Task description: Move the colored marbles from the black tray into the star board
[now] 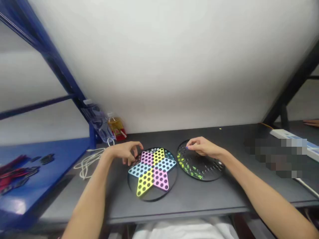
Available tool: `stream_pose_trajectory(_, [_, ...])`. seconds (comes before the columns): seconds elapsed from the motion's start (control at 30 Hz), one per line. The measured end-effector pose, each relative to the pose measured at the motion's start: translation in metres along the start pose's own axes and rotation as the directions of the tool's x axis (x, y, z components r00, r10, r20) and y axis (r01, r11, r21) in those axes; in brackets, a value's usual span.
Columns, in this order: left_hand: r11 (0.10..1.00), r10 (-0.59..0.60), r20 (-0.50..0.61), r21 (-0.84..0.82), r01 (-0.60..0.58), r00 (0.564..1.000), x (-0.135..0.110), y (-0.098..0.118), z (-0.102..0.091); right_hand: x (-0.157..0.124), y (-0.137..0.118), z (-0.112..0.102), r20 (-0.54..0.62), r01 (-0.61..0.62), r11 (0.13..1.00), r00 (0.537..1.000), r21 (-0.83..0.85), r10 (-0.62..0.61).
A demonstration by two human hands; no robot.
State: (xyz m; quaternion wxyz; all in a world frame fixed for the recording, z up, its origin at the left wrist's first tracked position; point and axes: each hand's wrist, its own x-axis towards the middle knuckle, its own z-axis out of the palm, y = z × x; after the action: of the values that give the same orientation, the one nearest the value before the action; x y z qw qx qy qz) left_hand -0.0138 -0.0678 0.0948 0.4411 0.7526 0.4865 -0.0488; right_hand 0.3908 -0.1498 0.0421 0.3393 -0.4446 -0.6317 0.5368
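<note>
A star-shaped Chinese checkers board (153, 168) in pink, yellow and light blue, dotted with dark holes, sits on a round black-rimmed base (159, 199). At its upper left edge is my left hand (126, 151), fingers bent and apart, close to small dark reddish pieces (136, 161) partly hidden by it. My right hand (203, 146) is over the far side of a second round black-rimmed tray (205, 181). Its thumb and fingertips pinch a small blue piece (187, 147). Yellow-green and green pieces (189, 169) lie along that tray's near-left rim.
White cable (86, 164) coils left of the board. A bottle of yellow liquid (116, 126) and a clear plastic container (98, 121) stand behind it. Red and black items (16, 174) lie on a blue surface (62, 166). A white power strip (294, 141) lies at right.
</note>
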Motion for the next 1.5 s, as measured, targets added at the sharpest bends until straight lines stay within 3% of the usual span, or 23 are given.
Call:
stream_pose_trajectory(0.1, [1.0, 0.023, -0.115, 0.021, -0.02, 0.993, 0.005, -0.001, -0.001, 0.009, 0.011, -0.001, -0.185, 0.074, 0.947, 0.983, 0.312, -0.016])
stream_pose_trajectory(0.2, [0.983, 0.182, -0.334, 0.072, -0.167, 0.925, 0.025, 0.0, 0.009, 0.015, 0.017, -0.004, -0.291, 0.166, 0.859, 0.957, 0.485, -0.021])
stream_pose_trajectory(0.33, [0.93, 0.352, -0.377, 0.24, -0.277, 0.857, 0.047, 0.006, 0.026, 0.013, 0.013, -0.009, -0.286, 0.203, 0.766, 0.958, 0.61, -0.026])
stream_pose_trajectory(0.57, [0.91, 0.388, -0.411, 0.315, -0.271, 0.825, 0.056, 0.005, 0.031, 0.011, 0.006, -0.003, -0.251, 0.144, 0.735, 0.967, 0.662, 0.036])
stream_pose_trajectory(0.9, [0.908, 0.372, -0.38, 0.339, -0.247, 0.847, 0.053, 0.008, 0.03, 0.017, 0.015, 0.006, -0.27, 0.144, 0.82, 0.963, 0.553, 0.013])
stream_pose_trajectory(1.07, [0.944, 0.277, -0.304, 0.262, -0.199, 0.912, 0.049, 0.008, 0.031, 0.017, 0.017, 0.007, -0.277, 0.146, 0.808, 0.961, 0.571, 0.022])
stream_pose_trajectory(1.2, [0.953, 0.248, -0.289, 0.242, -0.18, 0.925, 0.046, 0.007, 0.03, 0.018, 0.019, 0.006, -0.249, 0.13, 0.798, 0.968, 0.589, 0.026])
stream_pose_trajectory(1.33, [0.96, 0.242, -0.268, 0.202, -0.191, 0.932, 0.044, 0.004, 0.027, 0.019, 0.018, 0.005, -0.212, 0.09, 0.761, 0.975, 0.643, 0.064])
stream_pose_trajectory(1.5, [0.98, 0.189, -0.267, -0.006, -0.198, 0.945, 0.045, -0.004, 0.025, 0.021, 0.006, 0.019, -0.158, 0.057, 0.644, 0.982, 0.763, 0.099])
